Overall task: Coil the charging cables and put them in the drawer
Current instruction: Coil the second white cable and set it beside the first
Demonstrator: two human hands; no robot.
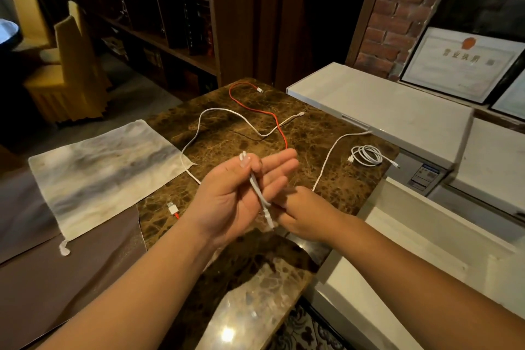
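Observation:
My left hand (238, 193) is palm up over the brown marble counter (221, 128), thumb pinning the plug end of a white cable (257, 187) that crosses the palm. My right hand (304, 212) grips the same cable just below the left palm; its loose length (331, 153) trails back right toward the counter's edge. A second white cable (227, 113) lies uncoiled across the counter. Over it runs a red cable (272, 116), its white plug (172, 209) near my left wrist. A coiled white cable (366, 155) rests at the counter's right edge. No drawer shows.
A pale cloth bag (99, 173) lies flat at the counter's left. White chest cabinets (383, 105) stand against the counter on the right, with framed certificates (460, 65) behind. Dark bookshelves (159, 23) and yellow-covered chairs (68, 71) stand farther back left.

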